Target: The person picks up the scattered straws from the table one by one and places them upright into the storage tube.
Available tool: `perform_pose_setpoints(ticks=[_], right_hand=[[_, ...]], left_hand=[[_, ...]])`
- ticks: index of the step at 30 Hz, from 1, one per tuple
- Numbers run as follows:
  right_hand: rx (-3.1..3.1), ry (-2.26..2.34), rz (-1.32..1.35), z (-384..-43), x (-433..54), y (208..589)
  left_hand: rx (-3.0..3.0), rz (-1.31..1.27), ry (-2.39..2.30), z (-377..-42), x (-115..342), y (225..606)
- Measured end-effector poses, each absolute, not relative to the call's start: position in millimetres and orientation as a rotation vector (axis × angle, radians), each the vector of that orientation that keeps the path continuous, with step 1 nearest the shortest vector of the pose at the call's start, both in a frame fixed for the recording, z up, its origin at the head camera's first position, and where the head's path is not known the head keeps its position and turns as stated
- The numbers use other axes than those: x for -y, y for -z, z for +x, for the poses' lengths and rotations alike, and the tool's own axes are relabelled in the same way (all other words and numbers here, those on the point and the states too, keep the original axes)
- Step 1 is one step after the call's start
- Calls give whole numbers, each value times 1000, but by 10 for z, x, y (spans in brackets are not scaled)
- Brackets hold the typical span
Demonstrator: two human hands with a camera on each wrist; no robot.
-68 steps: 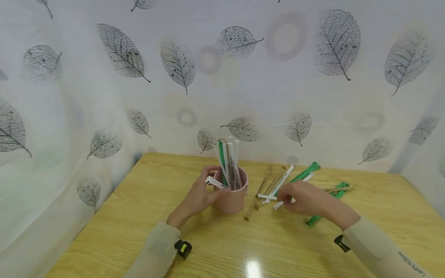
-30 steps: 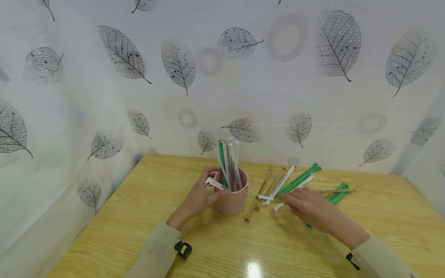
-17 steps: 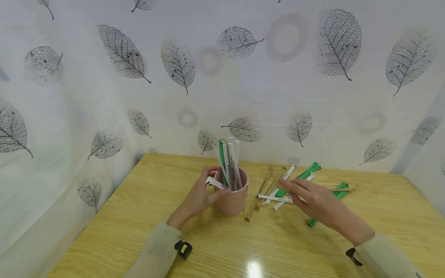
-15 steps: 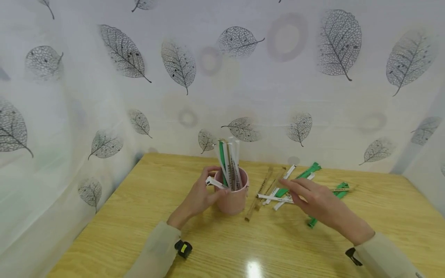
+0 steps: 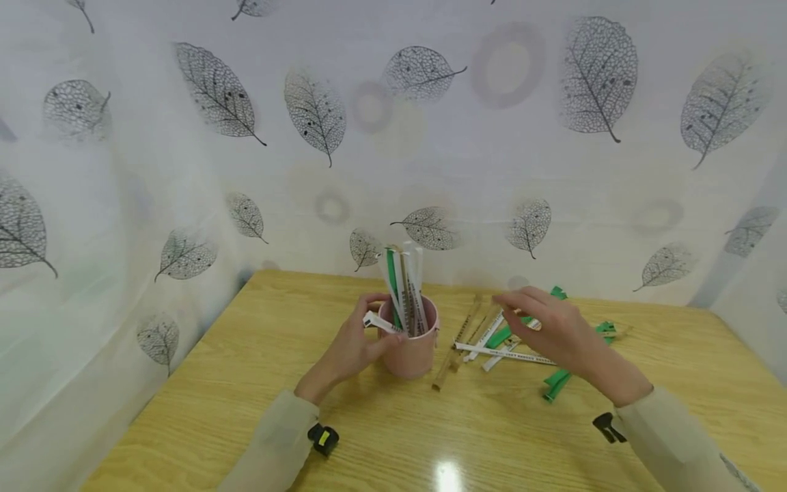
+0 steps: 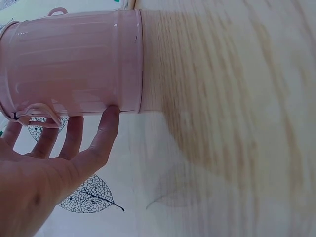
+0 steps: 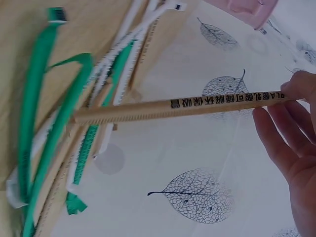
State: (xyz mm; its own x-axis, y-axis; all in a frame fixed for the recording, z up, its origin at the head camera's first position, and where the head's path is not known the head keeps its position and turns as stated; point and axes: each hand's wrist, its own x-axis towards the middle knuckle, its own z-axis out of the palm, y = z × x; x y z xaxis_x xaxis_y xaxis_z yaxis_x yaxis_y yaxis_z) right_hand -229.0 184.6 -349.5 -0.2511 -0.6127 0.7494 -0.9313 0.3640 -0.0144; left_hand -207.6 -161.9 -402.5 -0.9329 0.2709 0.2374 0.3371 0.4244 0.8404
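Observation:
My left hand (image 5: 353, 348) grips the pink bucket-shaped cup (image 5: 407, 359), thumb at the front of the rim and fingers around its side. In the left wrist view the fingertips touch the cup wall (image 6: 74, 59). Wrapped straws (image 5: 406, 294), white, green and brown, stand in the cup. A white wrapped straw (image 5: 381, 322) leans out over the rim by the thumb. Above the loose straws my right hand (image 5: 556, 331) pinches one end of a brown wrapped straw (image 7: 173, 109) with printed lettering; its other end points over the pile in the right wrist view.
Right of the cup, several loose wrapped straws lie crossed on the wooden table (image 5: 369, 437), among them a white straw (image 5: 504, 353), a green straw (image 5: 556, 388) and a brown straw (image 5: 451, 365). A curtain with leaf prints (image 5: 418, 157) hangs behind the table.
My right hand has moved up and back from low among the loose straws, with a brown wrapped straw now pinched. More of a white straw under it shows. The left hand stays on the cup.

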Motion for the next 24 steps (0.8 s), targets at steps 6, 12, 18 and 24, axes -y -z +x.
perform_pose_setpoints(ticks=[6, 12, 18, 24], right_hand=[[1953, -729, 1336, -2411, -1746, 3323], [1930, -837, 1252, -2466, -1644, 3174], [1938, -969, 1150, -2478, -1532, 3026], [1929, -1131, 1079, -2476, -1423, 2874]], left_hand=[[2597, -546, 1573, -2075, 1615, 4041], [2598, -550, 1555, -2073, 1608, 4043], [2601, -529, 1559, -2071, 1615, 4029], [2607, -526, 1554, -2079, 1617, 4026]])
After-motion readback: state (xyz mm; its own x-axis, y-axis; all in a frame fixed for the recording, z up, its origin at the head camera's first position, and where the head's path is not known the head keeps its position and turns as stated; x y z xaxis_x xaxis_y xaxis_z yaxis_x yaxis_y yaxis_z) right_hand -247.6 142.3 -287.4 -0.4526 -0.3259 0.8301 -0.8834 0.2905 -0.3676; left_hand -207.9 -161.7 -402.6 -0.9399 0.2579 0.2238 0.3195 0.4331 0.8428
